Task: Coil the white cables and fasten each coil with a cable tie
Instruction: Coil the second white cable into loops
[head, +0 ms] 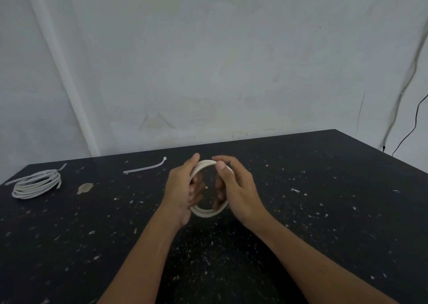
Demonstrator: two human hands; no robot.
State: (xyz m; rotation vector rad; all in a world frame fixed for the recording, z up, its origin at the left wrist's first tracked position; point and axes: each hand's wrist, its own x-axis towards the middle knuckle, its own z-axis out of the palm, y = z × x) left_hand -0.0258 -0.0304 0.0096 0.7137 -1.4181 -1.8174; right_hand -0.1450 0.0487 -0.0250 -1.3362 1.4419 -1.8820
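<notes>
I hold a small white cable coil [206, 213] upright above the middle of the black table [324, 211]. My left hand [183, 188] grips its left side and my right hand [236, 188] grips its right side, with thumbs at the top of the loop. A loose white cable tie [146, 166] lies flat on the table to the left of my hands. Far left rests a second white cable coil [37, 183] with a tie tail sticking out at its top.
A tan worn patch [85, 188] marks the table between the far-left coil and my hands. The pale wall stands right behind the table's far edge. A black cord [412, 127] hangs down the wall at the right.
</notes>
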